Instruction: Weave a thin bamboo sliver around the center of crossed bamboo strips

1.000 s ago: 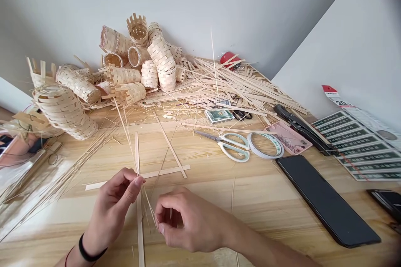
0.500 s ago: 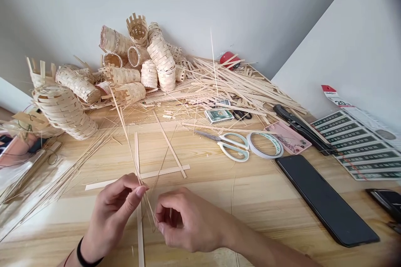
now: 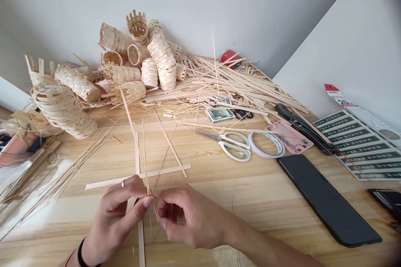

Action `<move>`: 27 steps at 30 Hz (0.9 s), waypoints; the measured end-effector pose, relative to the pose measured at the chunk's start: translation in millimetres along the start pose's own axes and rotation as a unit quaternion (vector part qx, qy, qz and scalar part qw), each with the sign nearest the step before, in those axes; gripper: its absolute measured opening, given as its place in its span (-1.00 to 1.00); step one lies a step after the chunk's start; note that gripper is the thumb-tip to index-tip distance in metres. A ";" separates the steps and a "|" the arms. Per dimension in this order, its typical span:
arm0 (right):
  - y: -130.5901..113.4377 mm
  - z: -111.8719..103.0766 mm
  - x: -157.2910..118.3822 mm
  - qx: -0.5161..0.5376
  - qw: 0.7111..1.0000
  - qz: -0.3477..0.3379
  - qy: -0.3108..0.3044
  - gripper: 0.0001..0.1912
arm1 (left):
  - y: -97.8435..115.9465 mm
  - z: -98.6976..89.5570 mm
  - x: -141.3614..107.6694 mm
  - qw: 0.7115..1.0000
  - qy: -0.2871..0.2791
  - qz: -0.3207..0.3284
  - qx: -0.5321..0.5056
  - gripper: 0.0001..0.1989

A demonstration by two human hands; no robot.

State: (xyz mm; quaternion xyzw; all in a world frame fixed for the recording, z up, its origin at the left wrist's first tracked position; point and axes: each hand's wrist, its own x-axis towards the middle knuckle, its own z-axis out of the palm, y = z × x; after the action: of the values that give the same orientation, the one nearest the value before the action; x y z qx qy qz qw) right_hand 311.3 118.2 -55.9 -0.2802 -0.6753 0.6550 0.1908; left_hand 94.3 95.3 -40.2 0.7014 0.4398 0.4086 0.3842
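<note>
Over a grained wooden table (image 3: 269, 204), left hand (image 3: 120, 212) pinching slender pale strips (image 3: 128, 113), right hand (image 3: 196, 217) pinching their ends.

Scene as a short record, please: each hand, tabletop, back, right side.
left hand: pinches thin strips between thumb and finger
right hand: fingertips at the strips' lower ends; grip unclear
under the hands: flat strips crossed on the table
back: woven baskets in a heap, beside a strip pile
right side: scissors, tape roll, phone
</note>
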 end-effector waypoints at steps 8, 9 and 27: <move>-1.8 0.4 -1.0 -0.019 1.000 -0.011 0.009 -0.85 | -1.0 -0.6 3.2 1.000 -0.022 0.014 0.004 -0.86; -1.9 0.5 -1.0 -0.019 1.000 -0.012 0.009 -0.85 | -1.9 -0.6 2.9 1.000 -0.026 0.009 0.001 -0.85; 0.2 1.0 0.3 -0.011 1.000 -0.004 0.022 -0.89 | -11.8 -3.3 -3.7 0.992 -0.067 -0.091 -0.060 -0.82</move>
State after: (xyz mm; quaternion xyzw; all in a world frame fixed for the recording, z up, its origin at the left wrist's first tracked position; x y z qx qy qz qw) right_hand 310.5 117.6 -56.2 -0.2938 -0.6796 0.6402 0.2048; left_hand 86.7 96.3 -50.4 0.6599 0.4499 0.3492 0.4900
